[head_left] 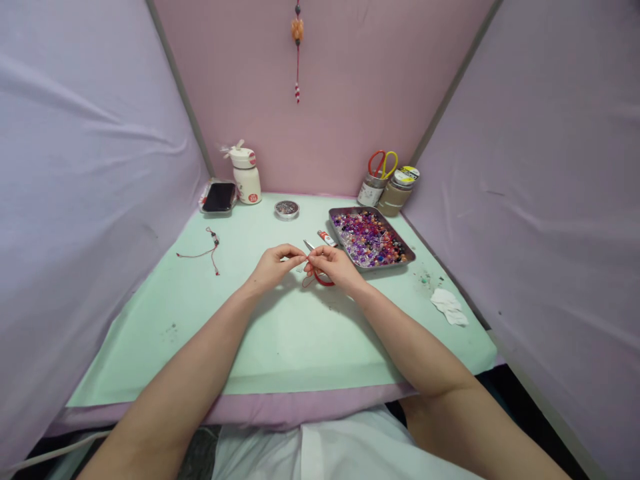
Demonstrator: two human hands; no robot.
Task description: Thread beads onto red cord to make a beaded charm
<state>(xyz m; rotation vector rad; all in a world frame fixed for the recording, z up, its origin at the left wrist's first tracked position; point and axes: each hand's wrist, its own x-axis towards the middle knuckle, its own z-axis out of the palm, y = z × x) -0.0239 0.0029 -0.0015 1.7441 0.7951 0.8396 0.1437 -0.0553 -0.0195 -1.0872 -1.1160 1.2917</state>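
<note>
My left hand (276, 265) and my right hand (336, 265) meet over the middle of the pale green mat (280, 333). Both are closed in pinches, fingertips almost touching. My right hand holds a red cord (320, 279) that loops below its fingers. My left hand pinches the cord's end; what else it holds is too small to see. A metal tray of purple, pink and dark beads (371, 239) lies just right of my right hand. A small metal tool (309, 245) and a red-and-white lighter (327, 238) lie behind my fingers.
A finished red cord with beads (210, 248) lies at the left. At the back stand a phone (219, 197), a white bottle (247, 176), a round tin (287, 209) and two jars, one holding scissors (383, 164). A crumpled tissue (449, 307) lies at the right. Cloth walls enclose the table; a beaded ornament (297, 30) hangs on the back wall.
</note>
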